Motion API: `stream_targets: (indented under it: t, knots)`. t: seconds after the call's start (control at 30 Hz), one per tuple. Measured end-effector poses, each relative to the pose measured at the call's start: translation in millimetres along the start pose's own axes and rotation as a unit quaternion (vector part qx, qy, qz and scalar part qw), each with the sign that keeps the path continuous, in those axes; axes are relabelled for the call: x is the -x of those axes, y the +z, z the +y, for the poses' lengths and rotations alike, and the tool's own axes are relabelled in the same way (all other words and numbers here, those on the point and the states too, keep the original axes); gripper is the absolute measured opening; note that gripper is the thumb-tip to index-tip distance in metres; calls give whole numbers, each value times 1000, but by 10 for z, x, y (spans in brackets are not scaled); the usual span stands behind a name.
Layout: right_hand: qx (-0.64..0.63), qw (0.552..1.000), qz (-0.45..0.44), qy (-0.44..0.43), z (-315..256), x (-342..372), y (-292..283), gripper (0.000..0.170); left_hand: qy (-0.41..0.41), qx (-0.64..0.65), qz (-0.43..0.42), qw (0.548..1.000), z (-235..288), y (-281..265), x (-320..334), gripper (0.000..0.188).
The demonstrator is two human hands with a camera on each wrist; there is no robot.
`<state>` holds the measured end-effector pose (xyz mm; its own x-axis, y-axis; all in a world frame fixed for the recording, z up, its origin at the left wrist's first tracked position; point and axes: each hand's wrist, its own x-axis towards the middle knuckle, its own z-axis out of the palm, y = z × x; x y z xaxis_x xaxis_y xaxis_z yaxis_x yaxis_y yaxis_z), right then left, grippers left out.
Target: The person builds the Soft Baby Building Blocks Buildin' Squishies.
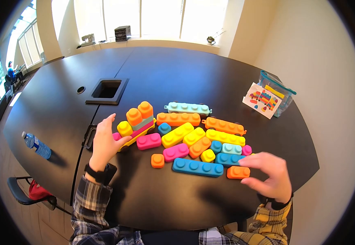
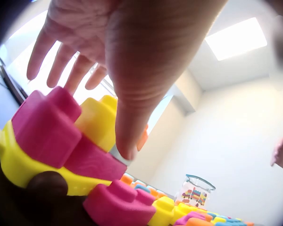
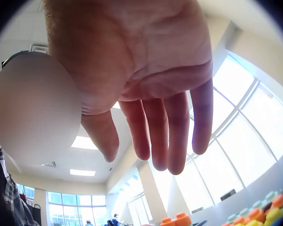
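By my left hand (image 1: 106, 141) stands a yellow wheeled base (image 2: 19, 165) stacked with toy blocks: a pink block (image 2: 47, 127), a yellow block (image 1: 124, 128) and upright orange blocks (image 1: 140, 113) over grey and pink layers. My left fingers are spread, and the thumb overlaps the stack's side in the left wrist view. My right hand (image 1: 270, 175) hovers at the right of the block group, thumb and forefinger apart beside a small orange block (image 1: 238, 172). In the right wrist view its fingers (image 3: 158, 136) hang loosely with nothing between them.
Several pink, yellow, blue and orange blocks cover the middle, with a long blue block (image 1: 197, 167) in front. Behind them are a light blue wheeled base (image 1: 188, 108) and an orange one (image 1: 224, 125). A clear bag (image 1: 285, 102) with a picture card (image 1: 261, 100) stands back right; a water bottle (image 1: 36, 145) lies left.
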<state>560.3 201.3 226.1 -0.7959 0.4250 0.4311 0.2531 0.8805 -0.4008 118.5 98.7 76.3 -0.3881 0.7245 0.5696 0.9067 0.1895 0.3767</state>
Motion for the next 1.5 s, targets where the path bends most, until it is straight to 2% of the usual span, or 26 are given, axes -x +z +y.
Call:
stream_targets:
  t: [0.07, 0.1, 0.13, 0.17, 0.2, 0.27, 0.37, 0.4, 0.47, 0.53, 0.6, 0.7, 0.8, 0.93, 1.07, 1.13, 1.2, 1.27, 1.33, 1.37, 1.43, 1.47, 1.5]
  knots:
    - [30, 999, 17, -14, -9, -134, -156, 39, 26, 16, 50, 998, 198, -156, 50, 57]
    - [26, 999, 25, -12, 17, -224, -231, 38, 26, 18, 50, 998, 304, -238, 95, 57]
    - [24, 999, 42, 4, -4, -346, -297, 35, 14, 54, 29, 998, 412, -319, 154, 45]
    - [45, 997, 57, -22, 82, -478, -338, 33, 1, 90, 9, 996, 521, -375, 211, 34]
    - [66, 994, 73, -49, 202, -622, -362, 31, 17, 109, 42, 993, 642, -391, 262, 29]
    - [78, 993, 84, -8, 373, -970, -313, 25, 46, 117, 22, 992, 812, -449, 384, 30]
    - [23, 999, 5, 44, 998, -1488, 19, 24, 22, 168, -25, 985, 1096, -390, 602, 30]
    - [-6, 997, -29, 66, 1285, -1617, 208, 25, 51, 164, -54, 984, 1177, -377, 648, 30]
    - [43, 990, -87, 99, 1721, -1792, 566, 30, 62, 187, -91, 976, 1323, -381, 724, 31]
    - [127, 983, -124, 52, 2116, -1849, 913, 35, 78, 189, -100, 974, 1370, -370, 758, 32]
    - [157, 960, -212, 97, 2233, -1872, 1156, 46, 65, 215, -106, 969, 1352, -311, 800, 33]
    - [141, 958, -222, 114, 2347, -1894, 1420, 47, 78, 191, -116, 972, 1271, -296, 830, 32]
    - [103, 953, -239, 157, 2434, -1977, 1551, 46, 35, 209, -166, 963, 1235, -332, 867, 30]
    - [58, 945, -252, 200, 2474, -2053, 1589, 54, 21, 219, -172, 960, 1186, -314, 882, 27]
    - [62, 943, -248, 212, 2513, -2059, 1654, 55, 12, 247, -163, 955, 1169, -270, 895, 26]
    - [90, 944, -224, 226, 2499, -2060, 1633, 55, 18, 243, -172, 954, 1184, -259, 899, 25]
    - [86, 955, -153, 238, 2475, -2024, 1538, 55, 34, 240, -170, 955, 1199, -265, 901, 25]
    - [-76, 951, -95, 283, 2406, -1982, 1368, 54, 25, 250, -169, 953, 1181, -273, 902, 26]
    - [-95, 966, -63, 232, 2188, -1892, 1150, 52, 20, 256, -177, 950, 1151, -300, 884, 28]
    - [-93, 966, -62, 234, 1988, -1831, 1007, 52, 0, 266, -175, 948, 1135, -309, 871, 35]
    - [-134, 976, -76, 154, 1492, -1603, 748, 51, -42, 286, -171, 942, 1118, -326, 854, 50]
    - [-145, 976, -84, 137, 1320, -1454, 680, 51, -42, 288, -172, 941, 1120, -328, 839, 50]
    - [-123, 981, -98, 114, 1196, -1283, 643, 52, -58, 296, -156, 940, 1123, -331, 821, 60]
